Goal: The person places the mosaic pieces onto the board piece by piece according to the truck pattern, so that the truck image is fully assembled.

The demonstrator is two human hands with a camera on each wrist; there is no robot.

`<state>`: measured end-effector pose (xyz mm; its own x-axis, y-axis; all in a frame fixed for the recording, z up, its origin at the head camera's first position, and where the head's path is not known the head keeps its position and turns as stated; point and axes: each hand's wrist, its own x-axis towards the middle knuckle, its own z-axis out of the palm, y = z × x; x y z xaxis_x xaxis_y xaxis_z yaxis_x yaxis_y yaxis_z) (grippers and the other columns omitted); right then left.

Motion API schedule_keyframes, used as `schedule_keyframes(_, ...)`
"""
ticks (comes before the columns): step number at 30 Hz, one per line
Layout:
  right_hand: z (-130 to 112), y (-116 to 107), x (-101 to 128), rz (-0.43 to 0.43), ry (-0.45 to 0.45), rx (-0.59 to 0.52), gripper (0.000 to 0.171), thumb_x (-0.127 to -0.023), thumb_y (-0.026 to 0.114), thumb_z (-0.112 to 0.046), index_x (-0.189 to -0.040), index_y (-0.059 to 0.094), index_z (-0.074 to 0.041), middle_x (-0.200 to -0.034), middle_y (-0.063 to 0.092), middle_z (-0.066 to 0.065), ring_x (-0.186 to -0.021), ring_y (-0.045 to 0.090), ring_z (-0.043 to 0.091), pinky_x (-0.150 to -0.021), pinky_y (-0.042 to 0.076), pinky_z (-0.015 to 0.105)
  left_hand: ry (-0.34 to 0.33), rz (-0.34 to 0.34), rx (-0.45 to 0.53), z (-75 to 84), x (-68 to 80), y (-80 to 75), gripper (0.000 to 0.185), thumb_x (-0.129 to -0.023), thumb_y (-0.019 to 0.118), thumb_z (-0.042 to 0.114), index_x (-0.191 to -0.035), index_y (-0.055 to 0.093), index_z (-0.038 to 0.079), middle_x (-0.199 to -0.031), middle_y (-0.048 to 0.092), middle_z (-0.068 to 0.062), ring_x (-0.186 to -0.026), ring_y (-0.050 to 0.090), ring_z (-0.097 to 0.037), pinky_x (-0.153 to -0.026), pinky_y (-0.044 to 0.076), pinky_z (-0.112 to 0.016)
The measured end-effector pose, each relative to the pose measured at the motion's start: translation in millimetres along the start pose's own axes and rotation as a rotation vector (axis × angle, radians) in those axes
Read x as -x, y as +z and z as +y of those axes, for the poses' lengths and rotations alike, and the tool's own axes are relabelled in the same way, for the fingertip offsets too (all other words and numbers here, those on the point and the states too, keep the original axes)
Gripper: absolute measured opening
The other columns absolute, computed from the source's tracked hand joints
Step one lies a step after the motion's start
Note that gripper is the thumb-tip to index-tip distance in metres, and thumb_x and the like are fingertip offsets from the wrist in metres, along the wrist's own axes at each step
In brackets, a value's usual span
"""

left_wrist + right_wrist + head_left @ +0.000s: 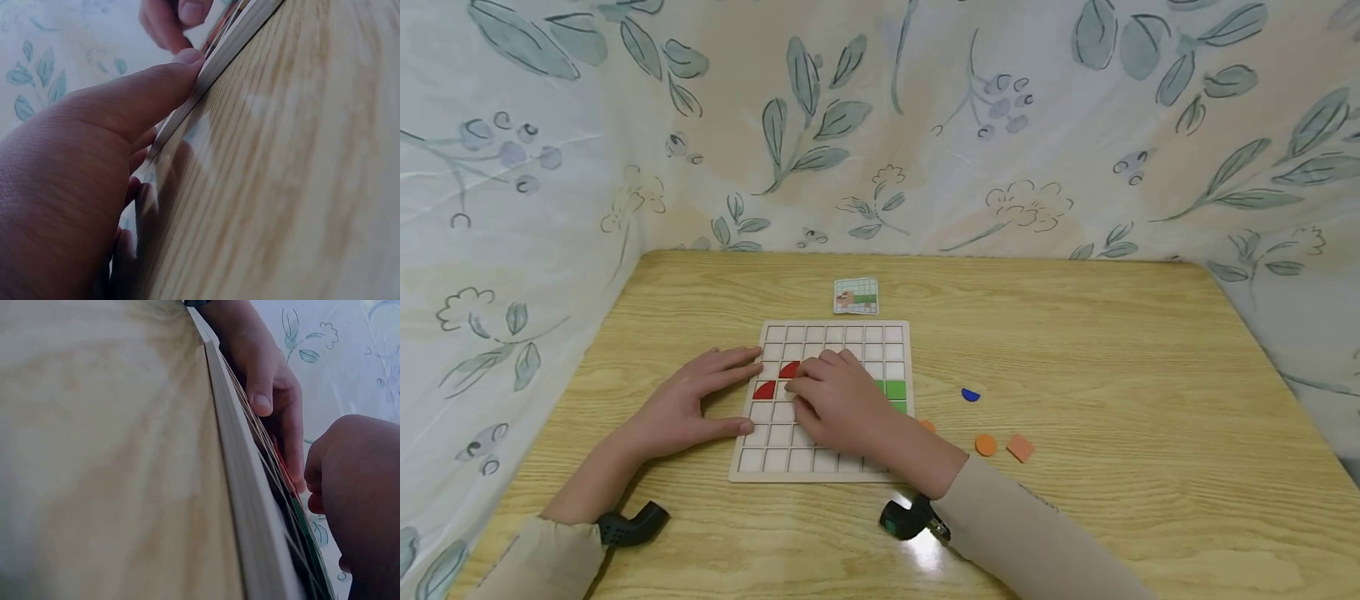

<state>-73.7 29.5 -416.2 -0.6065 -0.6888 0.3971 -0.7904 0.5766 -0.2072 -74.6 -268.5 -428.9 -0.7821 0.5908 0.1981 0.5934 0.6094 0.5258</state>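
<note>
On the table's middle: grid board (823, 400) | left hand (688, 404) flat, steadying its left edge | right hand (838, 400) curled over red pieces (765, 389), grip hidden | advice: press gently, board held firm

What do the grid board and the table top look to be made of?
The grid board looks like pale unfinished wood, probably plywood: its edge seems layered in the left wrist view. The table shows a yellow wood grain with a glossy sheen and glare near the right sleeve; it may be laminate, not solid wood.
</note>
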Motion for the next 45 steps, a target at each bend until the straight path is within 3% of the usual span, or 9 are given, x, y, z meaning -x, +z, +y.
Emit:
schedule_keyframes(7,0.1,-8.0,16.3,0.035,-0.024,-0.046,0.014,-0.105,0.070,-0.019,-0.109,0.083,-0.015,-0.109,0.071,-0.002,-0.098,0.061,0.019,-0.084,0.047,0.034,-0.015,-0.005,0.006,-0.4,0.8,1.3,0.079,-0.090,0.092,0.040,-0.158,0.061,0.017,-0.169,0.048,-0.003,-0.156,0.041,-0.037,-0.134,0.012,-0.032)
schedule_keyframes(16,9.2,-16.4,36.0,0.067,-0.008,-0.040,0.016,-0.104,0.069,-0.014,-0.111,0.084,-0.013,-0.110,0.074,0.000,-0.103,0.063,0.022,-0.087,0.049,0.037,-0.007,-0.008,0.002,-1.0,0.9,0.0,0.079,-0.090,0.093,0.039,-0.159,0.061,0.017,-0.170,0.048,-0.005,-0.156,0.040,-0.038,-0.133,0.011,-0.028)
schedule_keyframes(37,43.6,-43.3,92.4,0.111,0.095,0.010,0.016,-0.101,0.073,-0.015,-0.111,0.084,-0.010,-0.112,0.074,0.002,-0.105,0.064,0.024,-0.091,0.051,0.043,-0.013,-0.013,-0.003,-2.2,0.0,1.4,0.080,-0.090,0.092,0.041,-0.159,0.060,0.018,-0.170,0.047,-0.004,-0.157,0.040,-0.039,-0.134,0.013,-0.035)
schedule_keyframes(45,59.4,-52.8,114.7,0.156,0.132,0.029,0.015,-0.100,0.075,-0.014,-0.111,0.084,-0.010,-0.112,0.075,0.004,-0.103,0.065,0.027,-0.089,0.050,0.044,-0.029,-0.024,-0.012,-2.7,-0.3,1.7,0.080,-0.090,0.091,0.043,-0.160,0.060,0.019,-0.170,0.047,-0.003,-0.157,0.039,-0.039,-0.132,0.009,-0.026)
